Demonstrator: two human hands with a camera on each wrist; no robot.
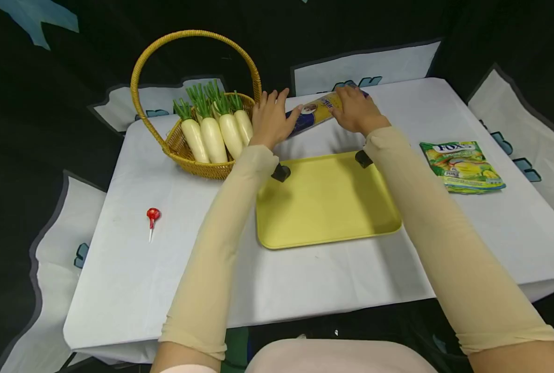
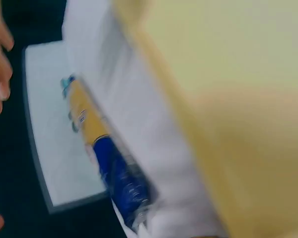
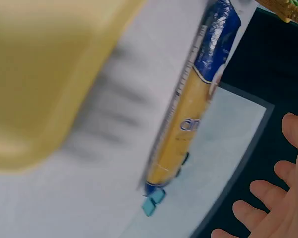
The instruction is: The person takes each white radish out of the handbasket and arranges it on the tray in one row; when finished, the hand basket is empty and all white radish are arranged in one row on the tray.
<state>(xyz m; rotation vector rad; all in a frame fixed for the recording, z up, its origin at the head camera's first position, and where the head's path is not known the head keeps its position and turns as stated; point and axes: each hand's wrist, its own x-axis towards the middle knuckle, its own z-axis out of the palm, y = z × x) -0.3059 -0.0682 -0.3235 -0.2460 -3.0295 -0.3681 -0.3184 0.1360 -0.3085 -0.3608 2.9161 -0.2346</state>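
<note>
A long cylindrical packet [image 1: 317, 111], yellow in the middle and blue at its ends, lies slantwise at the back of the white table. At its left end hovers my left hand [image 1: 273, 119], fingers spread and holding nothing. Over its right end is my right hand [image 1: 358, 111], its fingers extended. In the right wrist view, the packet [image 3: 188, 109] lies apart from the right fingers [image 3: 268, 198]. The left wrist view shows the packet [image 2: 107, 148] with nothing round it. Below both wrists lies a yellow tray [image 1: 328, 202], its surface bare.
A wicker basket [image 1: 197, 168] with a tall handle stands at the back left, full of white radishes [image 1: 211, 140] with green tops. A red lollipop [image 1: 153, 215] lies at the left. Green candy bags [image 1: 463, 166] marked FOX'S lie stacked at the right.
</note>
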